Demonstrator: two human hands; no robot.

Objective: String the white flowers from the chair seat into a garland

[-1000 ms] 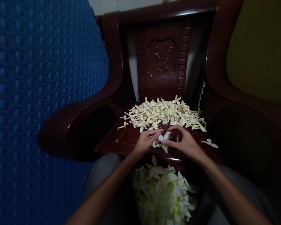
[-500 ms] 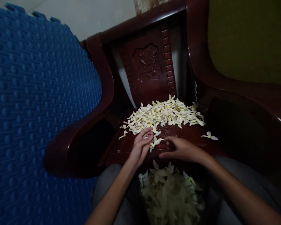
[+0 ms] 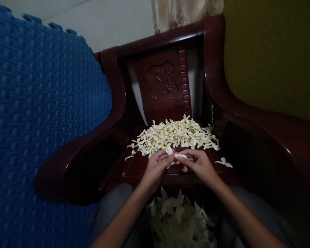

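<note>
A small white flower (image 3: 180,156) is pinched between both hands just in front of the flower heap. My left hand (image 3: 158,166) is closed on its left side, a petal standing up by the fingertips. From the right, my right hand (image 3: 197,164) grips the same flower with thumb and fingers. Behind them a heap of white and pale yellow flowers (image 3: 175,134) lies on the dark red wooden seat (image 3: 136,168). Below the hands, between the knees, is a second mass of flowers (image 3: 181,220), dim and partly blurred.
Single flowers lie apart at the heap's left (image 3: 130,155) and right (image 3: 223,162). The chair's carved backrest (image 3: 162,81) rises behind. Curved armrests flank the seat, with a blue studded mat (image 3: 46,96) at left and an olive surface (image 3: 271,55) at right.
My right hand has moved left and closed on the flower beside my left hand. The hands have come together. The view has shifted, so the chair appears lower.
</note>
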